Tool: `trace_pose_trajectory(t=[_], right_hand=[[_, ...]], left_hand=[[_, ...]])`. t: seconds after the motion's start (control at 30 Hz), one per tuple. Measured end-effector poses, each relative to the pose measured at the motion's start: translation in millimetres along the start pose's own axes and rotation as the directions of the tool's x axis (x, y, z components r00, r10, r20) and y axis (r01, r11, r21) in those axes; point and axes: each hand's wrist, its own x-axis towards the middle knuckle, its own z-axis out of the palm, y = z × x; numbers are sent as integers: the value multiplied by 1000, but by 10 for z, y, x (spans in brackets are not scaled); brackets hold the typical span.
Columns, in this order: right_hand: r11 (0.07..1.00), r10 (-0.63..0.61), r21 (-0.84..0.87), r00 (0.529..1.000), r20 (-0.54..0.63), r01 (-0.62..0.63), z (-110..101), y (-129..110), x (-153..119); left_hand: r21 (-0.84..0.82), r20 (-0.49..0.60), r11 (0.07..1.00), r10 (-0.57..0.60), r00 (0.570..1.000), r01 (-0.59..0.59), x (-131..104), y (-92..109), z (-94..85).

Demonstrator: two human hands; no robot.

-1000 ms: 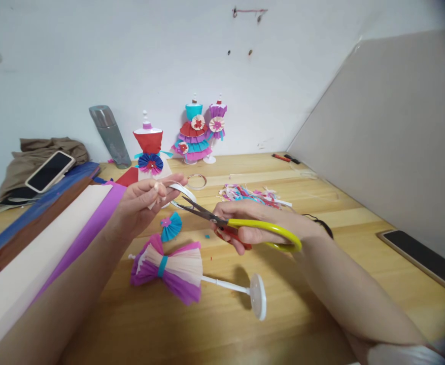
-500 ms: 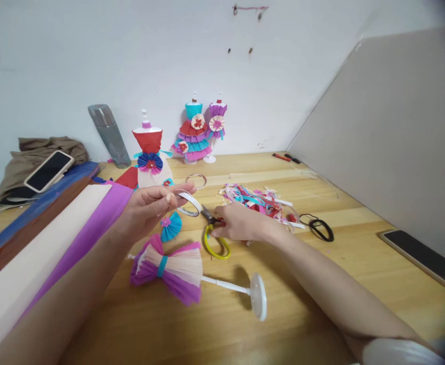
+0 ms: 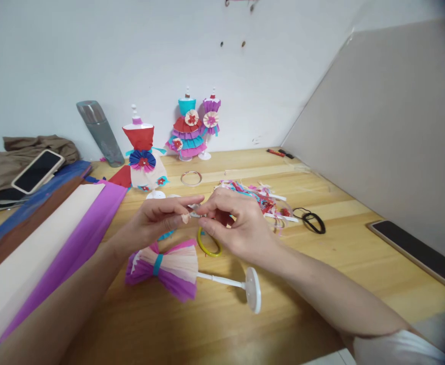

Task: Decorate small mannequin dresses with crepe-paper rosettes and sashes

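Observation:
My left hand [image 3: 163, 218] is closed in a pinch, with a pale scrap at its thumb tip. A whitish bit of the tape roll [image 3: 194, 207] shows between the two hands. My right hand [image 3: 237, 220] pinches close against it; its fingers hide what they hold. Below the hands lie the yellow scissors handles [image 3: 209, 246], their blades covered by my right hand. A white doll stand [image 3: 222, 280] lies on its side, wearing a purple and cream crepe-paper dress [image 3: 165, 268] with a blue band. A blue paper fan [image 3: 166, 235] is mostly hidden behind my left hand.
Dressed doll stands [image 3: 142, 147] stand near the wall. Crepe-paper sheets [image 3: 50, 253] lie at left, by a phone [image 3: 38, 171] and a bottle [image 3: 101, 133]. A clear ring [image 3: 191, 178], paper scraps [image 3: 262, 195], a black band [image 3: 313, 222] and a dark slab [image 3: 420, 256] lie around.
My right hand has left the scissors on the table and come up to meet my left hand. The tape roll, plain before, is now mostly hidden. The view has shifted slightly.

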Motion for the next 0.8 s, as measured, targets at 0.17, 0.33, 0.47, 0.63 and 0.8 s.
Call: trace_pose_trajectory(t=[0.17, 0.33, 0.47, 0.63, 0.8], right_hand=[[999, -29, -24, 999, -25, 28, 48, -6, -9], [999, -44, -22, 998, -34, 43, 73, 2, -14], [998, -65, -20, 998, -21, 65, 86, 15, -14], [997, -76, -37, 997, -14, 75, -17, 13, 24], [987, -98, -139, 989, -108, 83, -272, 207, 155]], left_hand=[[59, 26, 996, 71, 997, -72, -4, 0, 48], [105, 48, 991, 76, 996, -81, -14, -28, 50], [87, 76, 993, 78, 994, -84, -3, -23, 58], [67, 49, 997, 29, 998, -33, 3, 11, 52], [58, -38, 998, -3, 999, 5, -15, -15, -13]])
